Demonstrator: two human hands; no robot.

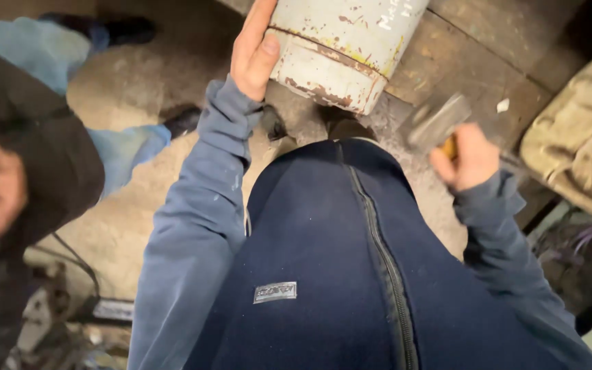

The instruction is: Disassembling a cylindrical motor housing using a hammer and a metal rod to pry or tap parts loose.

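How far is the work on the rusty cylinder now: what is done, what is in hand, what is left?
Done: the grey rusty cylinder lies on the wooden boards, with the left hand against its side. In hand: the right hand grips a hammer, raised and blurred, clear of the cylinder. Left: the cylinder's rim shows rust and chipped paint but no clear dent, so the hammering looks barely started. The end face is hidden.

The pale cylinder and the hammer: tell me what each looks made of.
The pale grey-white painted cylinder looks like steel: paint is chipped, with brown rust along the rim band. The blurred hammer in the right hand seems to have a grey metal head; its yellowish handle could be wood, but blur leaves that open.
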